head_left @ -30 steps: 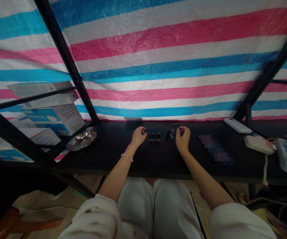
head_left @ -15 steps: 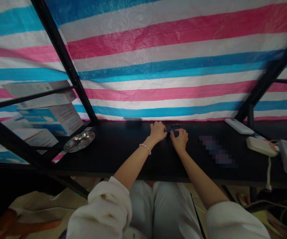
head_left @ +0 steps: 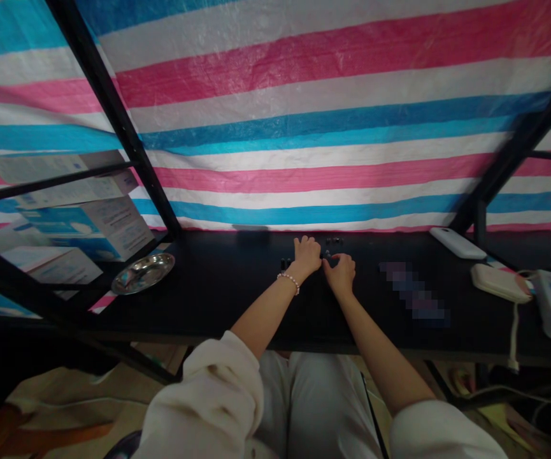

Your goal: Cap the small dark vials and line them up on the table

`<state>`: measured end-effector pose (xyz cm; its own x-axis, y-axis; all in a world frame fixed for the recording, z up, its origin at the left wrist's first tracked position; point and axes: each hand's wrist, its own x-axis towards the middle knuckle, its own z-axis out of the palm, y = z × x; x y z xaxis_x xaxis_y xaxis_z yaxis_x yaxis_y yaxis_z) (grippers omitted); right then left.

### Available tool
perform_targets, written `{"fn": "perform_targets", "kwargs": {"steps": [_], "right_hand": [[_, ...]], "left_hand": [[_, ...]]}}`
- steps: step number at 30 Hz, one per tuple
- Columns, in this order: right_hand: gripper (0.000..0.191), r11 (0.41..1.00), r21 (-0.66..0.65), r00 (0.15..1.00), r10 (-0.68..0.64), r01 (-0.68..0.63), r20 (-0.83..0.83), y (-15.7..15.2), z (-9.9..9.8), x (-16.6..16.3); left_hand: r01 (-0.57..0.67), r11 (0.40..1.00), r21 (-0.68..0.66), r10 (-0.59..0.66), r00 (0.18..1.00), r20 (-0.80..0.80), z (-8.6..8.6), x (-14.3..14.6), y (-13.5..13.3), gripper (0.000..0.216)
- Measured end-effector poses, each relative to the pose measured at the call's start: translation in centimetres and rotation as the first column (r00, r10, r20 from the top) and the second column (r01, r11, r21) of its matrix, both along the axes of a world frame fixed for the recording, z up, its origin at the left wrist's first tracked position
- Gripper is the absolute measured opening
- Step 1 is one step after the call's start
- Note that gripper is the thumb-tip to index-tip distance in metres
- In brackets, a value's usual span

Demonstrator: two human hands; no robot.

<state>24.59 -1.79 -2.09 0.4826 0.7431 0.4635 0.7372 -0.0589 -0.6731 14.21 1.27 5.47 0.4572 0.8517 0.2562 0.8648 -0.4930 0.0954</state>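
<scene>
On the black tabletop [head_left: 218,280] my left hand [head_left: 307,254] and my right hand [head_left: 340,274] come together, fingertips almost touching. A beaded bracelet [head_left: 290,282] circles my left wrist. The fingers of both hands are bent inward in a pinch; whatever lies between them is too small to make out. Just beyond my right fingertips sit several tiny dark, shiny pieces [head_left: 335,241]. Beside my left hand, partly behind the wrist, stand small black cylinder-like pieces [head_left: 285,262].
A round metal dish [head_left: 144,274] lies at the left, near stacked blue-and-white boxes [head_left: 107,223]. To the right are a blurred-out flat object [head_left: 411,290], a white oblong item [head_left: 457,243] and a white device with a cable [head_left: 502,282]. Black frame posts [head_left: 113,108] and a striped sheet [head_left: 304,146] stand behind.
My left hand has shifted slightly right and nearer to me, uncovering the black pieces beside it. My right hand has drawn a little nearer to me and to the left.
</scene>
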Motion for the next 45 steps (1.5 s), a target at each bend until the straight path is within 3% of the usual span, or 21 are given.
{"fn": "perform_targets", "kwargs": {"steps": [11,17,22,26,30,45], "right_hand": [[0.021,1.0,0.001,1.0,0.014,-0.014,0.003,0.1,-0.5,0.2],[0.017,1.0,0.009,1.0,0.0,0.0,0.007,-0.1,0.0,0.1],[0.015,0.969,0.235,0.997,0.076,-0.073,-0.005,-1.1,1.0,-0.3],[0.017,0.885,0.403,0.972,0.197,-0.231,0.125,-2.2,1.7,-1.1],[0.018,0.818,0.412,0.912,0.313,-0.401,0.267,-2.6,1.8,-1.7],[0.021,0.768,0.319,0.818,0.436,-0.556,0.376,-2.8,1.5,-2.0]], "left_hand": [[0.001,0.999,-0.035,0.003,0.994,0.106,-0.1,-0.1,-0.2,0.006],[-0.033,0.998,0.048,0.019,0.963,0.269,1.5,-2.1,-0.8,0.01],[-0.114,0.993,0.033,0.075,0.819,0.569,2.9,-5.0,-3.0,0.016],[-0.125,0.991,0.048,0.051,0.681,0.73,1.9,-6.7,-5.0,0.017],[-0.122,0.992,0.041,0.037,0.571,0.82,0.2,-7.3,-5.9,0.018],[-0.157,0.988,0.01,0.068,0.483,0.873,-2.6,-8.7,-6.0,0.019]]}}
